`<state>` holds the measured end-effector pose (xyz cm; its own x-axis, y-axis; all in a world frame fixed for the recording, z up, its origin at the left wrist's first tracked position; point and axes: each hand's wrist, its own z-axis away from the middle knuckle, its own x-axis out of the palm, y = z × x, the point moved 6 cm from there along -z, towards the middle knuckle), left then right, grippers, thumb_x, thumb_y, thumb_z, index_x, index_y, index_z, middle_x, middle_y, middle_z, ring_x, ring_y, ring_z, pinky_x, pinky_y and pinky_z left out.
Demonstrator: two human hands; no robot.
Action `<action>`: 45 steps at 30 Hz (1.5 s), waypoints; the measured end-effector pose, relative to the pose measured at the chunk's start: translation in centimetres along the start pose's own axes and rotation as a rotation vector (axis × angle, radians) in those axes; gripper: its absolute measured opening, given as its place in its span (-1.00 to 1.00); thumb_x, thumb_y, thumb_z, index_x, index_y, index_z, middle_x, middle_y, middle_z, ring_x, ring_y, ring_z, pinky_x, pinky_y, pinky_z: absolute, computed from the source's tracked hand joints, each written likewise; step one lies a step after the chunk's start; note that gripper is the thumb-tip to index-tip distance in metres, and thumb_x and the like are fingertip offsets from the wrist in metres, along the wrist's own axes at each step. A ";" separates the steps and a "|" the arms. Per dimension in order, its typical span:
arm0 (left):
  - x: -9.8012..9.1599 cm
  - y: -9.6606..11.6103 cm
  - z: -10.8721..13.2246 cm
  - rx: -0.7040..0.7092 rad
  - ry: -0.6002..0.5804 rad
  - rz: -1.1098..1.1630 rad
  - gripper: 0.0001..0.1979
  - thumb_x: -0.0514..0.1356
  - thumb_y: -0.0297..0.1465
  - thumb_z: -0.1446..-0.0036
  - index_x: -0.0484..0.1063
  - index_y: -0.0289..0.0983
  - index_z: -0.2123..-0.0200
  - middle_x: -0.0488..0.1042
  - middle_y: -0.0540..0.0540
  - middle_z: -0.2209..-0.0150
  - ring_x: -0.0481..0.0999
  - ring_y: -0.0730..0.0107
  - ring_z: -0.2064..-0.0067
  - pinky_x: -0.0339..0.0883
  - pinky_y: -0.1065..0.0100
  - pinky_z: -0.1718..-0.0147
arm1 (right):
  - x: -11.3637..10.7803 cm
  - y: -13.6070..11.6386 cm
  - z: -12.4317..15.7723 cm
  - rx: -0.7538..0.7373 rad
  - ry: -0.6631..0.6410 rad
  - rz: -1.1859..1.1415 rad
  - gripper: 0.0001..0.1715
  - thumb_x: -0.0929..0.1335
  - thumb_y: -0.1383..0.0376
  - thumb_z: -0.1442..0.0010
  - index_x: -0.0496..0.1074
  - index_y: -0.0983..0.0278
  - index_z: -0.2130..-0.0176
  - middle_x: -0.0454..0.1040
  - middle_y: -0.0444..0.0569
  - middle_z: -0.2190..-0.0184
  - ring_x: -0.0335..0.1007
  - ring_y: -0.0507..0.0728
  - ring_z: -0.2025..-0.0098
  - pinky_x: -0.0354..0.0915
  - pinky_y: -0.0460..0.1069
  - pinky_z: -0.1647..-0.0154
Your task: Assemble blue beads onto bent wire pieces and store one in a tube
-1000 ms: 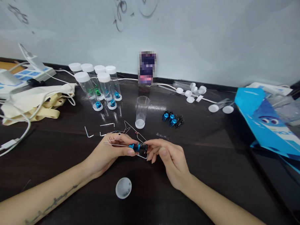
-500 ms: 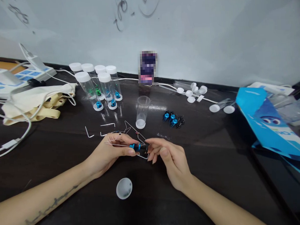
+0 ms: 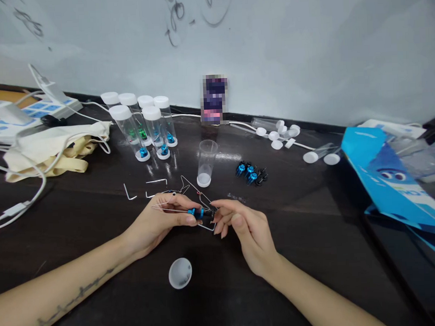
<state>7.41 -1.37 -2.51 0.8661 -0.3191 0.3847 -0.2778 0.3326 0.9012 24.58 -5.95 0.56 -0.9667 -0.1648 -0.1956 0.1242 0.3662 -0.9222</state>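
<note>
My left hand (image 3: 169, 218) is closed around a small blue-and-black spool-like part (image 3: 201, 213), pinching its blue end between thumb and fingers. Thin bent wires (image 3: 189, 184) run out from around this part, over the fingers and up behind it. My right hand (image 3: 244, 229) is at the black end, its fingers curled and their tips against or just beside it. What those fingertips grip, if anything, is hidden. Just below the part shows a bent metal rod (image 3: 207, 227), close to the right fingertips. Nearer to me stands a small white cup (image 3: 180, 273) with tiny dark pieces inside.
L-shaped hex keys (image 3: 128, 193) lie to the left. Behind my hands stands an open clear tube (image 3: 207, 158); capped tubes (image 3: 124, 131) are back left. Blue and black parts (image 3: 251, 173) are on the right, white caps (image 3: 274, 135) beyond, a blue bag (image 3: 387, 175) far right.
Both hands hold nearly the same pose. The right fingertips shift very slightly at the black end; everything on the table stays put.
</note>
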 end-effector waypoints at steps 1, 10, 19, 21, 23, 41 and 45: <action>0.0 0.0 0.0 0.001 0.003 -0.001 -0.80 0.48 -0.54 0.22 0.65 -0.24 0.43 0.65 -0.03 0.42 0.60 0.45 0.38 0.47 0.50 0.32 | 0.0 0.0 0.0 -0.001 0.000 0.000 -0.58 0.16 0.14 -0.41 0.44 0.27 -0.04 0.51 -0.01 0.35 0.44 0.06 0.41 0.42 0.00 0.39; -0.1 0.1 0.0 0.014 0.009 -0.022 -0.80 0.47 -0.55 0.22 0.64 -0.25 0.44 0.65 -0.06 0.40 0.60 0.39 0.37 0.48 0.42 0.31 | 0.1 0.0 0.0 -0.016 0.003 0.005 -0.57 0.16 0.12 -0.41 0.46 0.28 -0.01 0.51 -0.02 0.39 0.43 0.06 0.43 0.41 -0.02 0.40; 0.5 0.1 0.2 0.003 -0.063 -0.047 -0.80 0.46 -0.57 0.19 0.65 -0.23 0.43 0.62 0.00 0.43 0.56 0.46 0.39 0.42 0.48 0.34 | 0.9 0.1 -0.6 0.125 -0.138 0.285 -0.61 0.24 0.15 -0.37 0.37 0.28 0.44 0.36 -0.16 0.56 0.29 0.00 0.52 0.19 -0.10 0.46; 0.6 0.1 0.2 -0.005 -0.066 -0.050 -0.81 0.45 -0.56 0.17 0.65 -0.24 0.41 0.61 0.00 0.44 0.55 0.47 0.39 0.40 0.49 0.34 | 0.8 -0.1 -0.7 0.109 -0.124 0.309 -0.71 0.29 0.18 -0.34 0.38 0.27 0.39 0.34 -0.18 0.54 0.27 0.00 0.50 0.18 -0.10 0.46; 0.5 0.1 0.2 -0.006 -0.065 -0.046 -0.82 0.45 -0.56 0.17 0.65 -0.25 0.41 0.61 -0.01 0.44 0.55 0.46 0.39 0.40 0.48 0.34 | 0.7 -0.2 -0.8 0.089 -0.098 0.309 -0.84 0.34 0.23 -0.30 0.41 0.25 0.30 0.36 -0.17 0.50 0.27 0.02 0.48 0.19 -0.09 0.44; 0.4 -0.3 0.0 -0.005 -0.117 -0.036 -0.79 0.44 -0.59 0.15 0.65 -0.24 0.39 0.62 0.02 0.42 0.56 0.50 0.37 0.40 0.52 0.33 | 0.7 -0.3 -0.9 0.029 -0.095 0.282 -0.97 0.41 0.35 -0.22 0.46 0.27 0.26 0.40 -0.16 0.46 0.29 0.01 0.44 0.20 -0.11 0.39; 0.5 -0.3 -0.1 -0.007 -0.121 -0.025 -0.80 0.45 -0.59 0.17 0.64 -0.24 0.43 0.62 0.03 0.43 0.56 0.50 0.38 0.40 0.52 0.33 | 0.8 -0.5 -0.8 -0.010 -0.078 0.252 -0.89 0.41 0.43 -0.19 0.47 0.27 0.24 0.43 -0.15 0.42 0.32 0.01 0.42 0.23 -0.11 0.36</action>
<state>7.98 -1.58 -2.62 0.8159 -0.4320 0.3842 -0.2539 0.3292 0.9095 23.59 -5.58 1.17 -0.8854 -0.1367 -0.4443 0.3565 0.4137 -0.8377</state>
